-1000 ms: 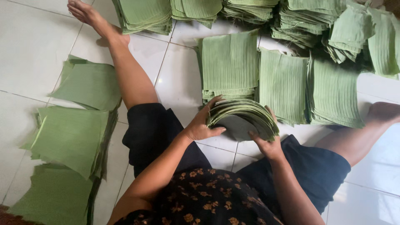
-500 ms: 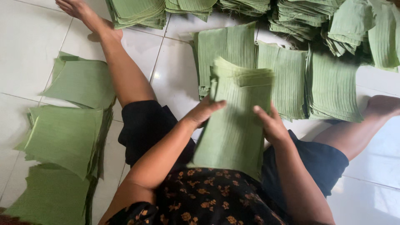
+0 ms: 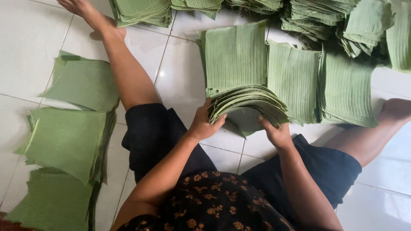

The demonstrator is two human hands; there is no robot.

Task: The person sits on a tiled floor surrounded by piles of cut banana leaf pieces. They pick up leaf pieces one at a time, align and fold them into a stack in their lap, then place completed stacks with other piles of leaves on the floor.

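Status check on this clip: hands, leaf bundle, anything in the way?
Left hand and right hand both grip the bent bundle of cut green leaves. Bundle held above the white tile floor, between the legs. Flat leaf stacks just beyond; nothing blocking.

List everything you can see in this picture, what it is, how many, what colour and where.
Bent leaf stack: one, green, held in both hands above the floor.
Flat leaf stacks: three, green, side by side beyond the held stack.
Leaf piles at left: about three, green, overlapping beside the left leg.
Heaped leaf bundles: several, green, along the top edge.
Tiled floor: white, under everything.
Shorts: black.
Top: dark, floral.
Legs: two, spread apart.
Left hand: grips the stack's left edge.
Right hand: grips its right edge.
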